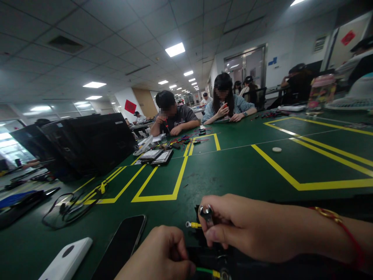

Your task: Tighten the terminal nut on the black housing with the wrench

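My right hand (234,221) is closed around a small open-end wrench (206,212), its shiny jaw sticking up between thumb and fingers. Beside those fingers a ring terminal with a yellow sleeve (193,224) points left. My left hand (161,249) is lower, fingers curled, pinching at a green wire (204,270) that comes out at the fingertips. That wire runs right to a second yellow-sleeved terminal (216,274) by a round metal fastener (224,274). Both hands are over a dark black object (262,268) at the table edge, mostly hidden.
On the green table (221,175) lie a black phone (121,247), a white device (68,258) and a coiled black cable (74,208). Farther off are hard drives (162,157), loose wires (186,139), a white disc (276,149) and black monitors (96,144). Two people sit opposite.
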The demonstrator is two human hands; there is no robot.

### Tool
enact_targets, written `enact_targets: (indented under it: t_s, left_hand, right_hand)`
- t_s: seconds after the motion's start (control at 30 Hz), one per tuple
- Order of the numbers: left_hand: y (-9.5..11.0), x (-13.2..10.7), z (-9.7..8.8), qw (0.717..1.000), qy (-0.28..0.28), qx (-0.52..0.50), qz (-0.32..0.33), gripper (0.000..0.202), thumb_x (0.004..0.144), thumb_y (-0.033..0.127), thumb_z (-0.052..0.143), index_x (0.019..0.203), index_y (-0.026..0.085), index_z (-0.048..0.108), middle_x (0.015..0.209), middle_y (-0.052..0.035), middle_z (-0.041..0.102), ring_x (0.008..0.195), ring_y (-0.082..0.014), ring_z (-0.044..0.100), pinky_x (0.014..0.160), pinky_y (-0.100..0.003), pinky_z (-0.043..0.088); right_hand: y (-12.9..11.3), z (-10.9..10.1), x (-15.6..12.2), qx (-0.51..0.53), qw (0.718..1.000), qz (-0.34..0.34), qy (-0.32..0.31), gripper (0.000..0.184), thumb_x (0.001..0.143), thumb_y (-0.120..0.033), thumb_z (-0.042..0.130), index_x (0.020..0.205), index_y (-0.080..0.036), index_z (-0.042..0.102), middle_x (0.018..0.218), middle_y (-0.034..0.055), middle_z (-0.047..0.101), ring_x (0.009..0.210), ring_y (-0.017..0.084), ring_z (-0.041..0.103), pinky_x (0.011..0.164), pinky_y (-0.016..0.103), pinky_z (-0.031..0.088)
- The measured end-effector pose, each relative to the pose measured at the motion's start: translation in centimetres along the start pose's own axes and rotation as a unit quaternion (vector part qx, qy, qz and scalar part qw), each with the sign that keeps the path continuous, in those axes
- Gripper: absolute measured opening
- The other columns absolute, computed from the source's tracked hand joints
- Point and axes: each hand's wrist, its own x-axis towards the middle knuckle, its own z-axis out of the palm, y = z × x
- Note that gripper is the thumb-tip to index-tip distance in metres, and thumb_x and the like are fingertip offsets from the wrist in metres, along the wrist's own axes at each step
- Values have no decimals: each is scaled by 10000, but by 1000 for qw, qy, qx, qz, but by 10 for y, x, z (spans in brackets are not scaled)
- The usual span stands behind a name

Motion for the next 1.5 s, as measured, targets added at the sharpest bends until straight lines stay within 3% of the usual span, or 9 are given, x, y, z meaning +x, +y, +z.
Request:
enact_targets:
  t_s: [0.17, 0.3, 0.73, 1.5]
  left_hand:
    - [-10, 2, 3, 1000, 25, -8, -4, 81, 630, 193, 640, 630, 182, 559, 538, 73, 527, 464, -84, 448, 412, -180, 283]
    - [-8, 0, 2, 1000, 6, -10, -4, 63, 656, 211, 632, 666, 181, 578, 564, 67, 554, 481, -87, 471, 435, -182, 303]
    - [-10, 2, 3, 1000, 1, -15, 5, 48, 630, 174, 604, 659, 174, 566, 568, 65, 526, 486, -89, 438, 425, -184, 284]
    - [12, -8, -1, 1000, -6, 3, -18, 35, 644, 194, 593, 670, 171, 598, 579, 58, 532, 515, -107, 473, 460, -205, 319]
  right_hand:
    - [0, -3, -1, -14, 999, -9, -51, 223, 933, 67, 650, 974, -134, 562, 844, -69, 520, 750, 74, 496, 571, 108, 297]
    - [-1, -2, -1, -24, 997, -9, -68, 244, 912, 95, 651, 960, -129, 565, 859, -74, 525, 777, 70, 496, 585, 104, 293]
    - [3, 5, 1, -40, 997, -13, -64, 228, 918, 37, 669, 979, -149, 554, 853, -67, 520, 789, 91, 507, 605, 121, 292]
    - [6, 8, 0, -60, 997, -11, -49, 168, 934, -40, 679, 970, -144, 552, 825, -52, 502, 737, 93, 490, 562, 131, 261]
